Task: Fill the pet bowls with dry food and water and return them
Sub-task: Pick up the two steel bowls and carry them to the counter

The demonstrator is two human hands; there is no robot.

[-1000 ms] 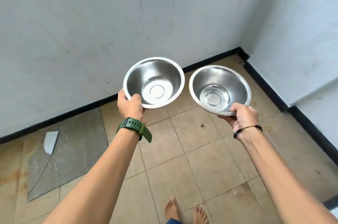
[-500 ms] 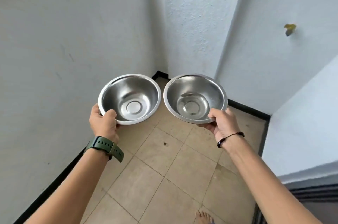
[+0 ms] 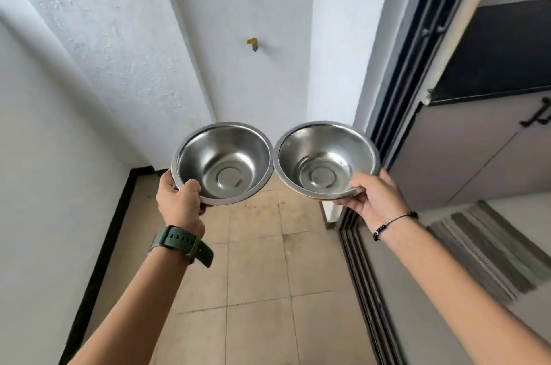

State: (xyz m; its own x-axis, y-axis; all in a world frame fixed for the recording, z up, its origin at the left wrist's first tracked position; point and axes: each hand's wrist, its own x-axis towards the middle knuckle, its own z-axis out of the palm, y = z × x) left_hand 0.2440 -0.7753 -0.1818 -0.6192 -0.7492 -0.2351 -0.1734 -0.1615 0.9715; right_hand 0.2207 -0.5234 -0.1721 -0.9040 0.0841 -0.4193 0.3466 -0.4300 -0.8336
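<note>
Two empty stainless steel bowls are held side by side at chest height over a tiled floor, their rims nearly touching. My left hand (image 3: 180, 203) grips the near rim of the left bowl (image 3: 223, 162), thumb inside the lip. My right hand (image 3: 374, 200) pinches the near rim of the right bowl (image 3: 325, 159) the same way. Both bowls are dry and hold nothing. A green watch sits on my left wrist and a bead bracelet on my right.
White walls close in on the left and ahead, with a small yellow tap (image 3: 253, 44) on the far wall. A dark sliding door track (image 3: 362, 275) runs along the right. Beyond it lie a striped mat (image 3: 483, 248) and grey cabinets (image 3: 477, 156).
The view has swung to the right, from the corner toward the sliding door and the room beyond. Both hands still carry the bowls, now closer together.
</note>
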